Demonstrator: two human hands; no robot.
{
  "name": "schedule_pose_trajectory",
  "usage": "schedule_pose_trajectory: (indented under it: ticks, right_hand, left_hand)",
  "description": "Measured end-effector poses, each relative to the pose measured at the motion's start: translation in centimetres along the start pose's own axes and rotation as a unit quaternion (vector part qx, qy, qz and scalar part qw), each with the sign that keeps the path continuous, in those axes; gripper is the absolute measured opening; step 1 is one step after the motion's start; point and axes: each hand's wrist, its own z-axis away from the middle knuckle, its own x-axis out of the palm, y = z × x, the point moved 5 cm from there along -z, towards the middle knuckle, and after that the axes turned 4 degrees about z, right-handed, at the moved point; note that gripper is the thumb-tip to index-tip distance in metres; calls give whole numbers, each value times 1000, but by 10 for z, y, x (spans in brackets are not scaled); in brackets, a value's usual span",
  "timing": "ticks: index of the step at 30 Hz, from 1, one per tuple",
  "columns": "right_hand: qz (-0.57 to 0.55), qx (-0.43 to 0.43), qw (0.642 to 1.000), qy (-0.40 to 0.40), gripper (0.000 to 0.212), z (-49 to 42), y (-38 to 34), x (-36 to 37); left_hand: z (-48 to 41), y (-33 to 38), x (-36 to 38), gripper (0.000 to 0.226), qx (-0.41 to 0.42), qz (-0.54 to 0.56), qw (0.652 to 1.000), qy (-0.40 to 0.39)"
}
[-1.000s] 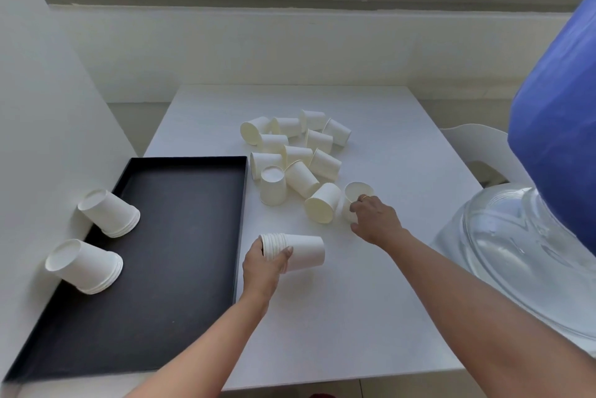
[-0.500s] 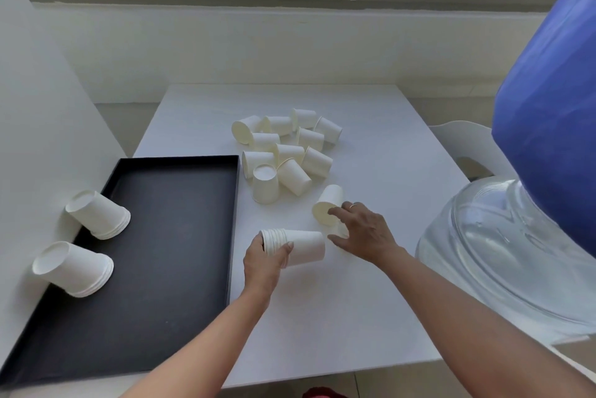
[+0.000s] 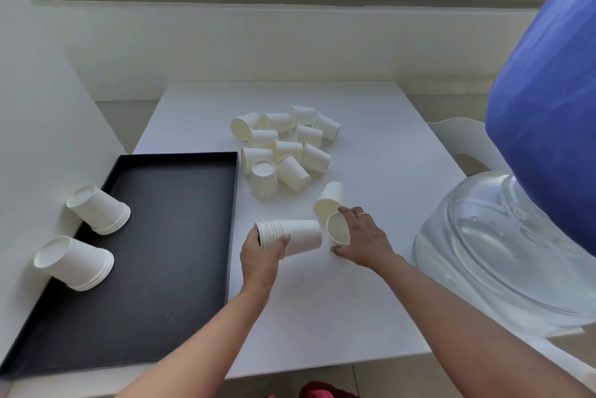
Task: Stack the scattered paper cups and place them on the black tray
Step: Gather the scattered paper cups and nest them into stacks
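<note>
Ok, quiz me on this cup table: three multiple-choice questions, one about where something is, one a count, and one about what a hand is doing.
1. Where is the black tray?
A. left of the loose cups
B. right of them
C. on the window sill

2. How many cup stacks lie on the tray?
A. one
B. two
C. four

3. What is the right hand doing?
A. resting flat and empty
B. holding a single cup
C. gripping the tray

Answers:
1 A: the pile of loose cups lies to the tray's right.
2 B: two cup stacks lie tilted by the white panel.
3 B: its fingers curl round one cup, beside the sideways stack that the left hand grips.
</note>
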Motion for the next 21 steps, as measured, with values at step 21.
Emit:
schedule_pose_trajectory:
  ticks: [21]
  right_hand:
    - [47, -138, 989, 35, 100, 20, -46, -1]
  left_hand:
    - [16, 5, 18, 21, 51, -36, 996, -60]
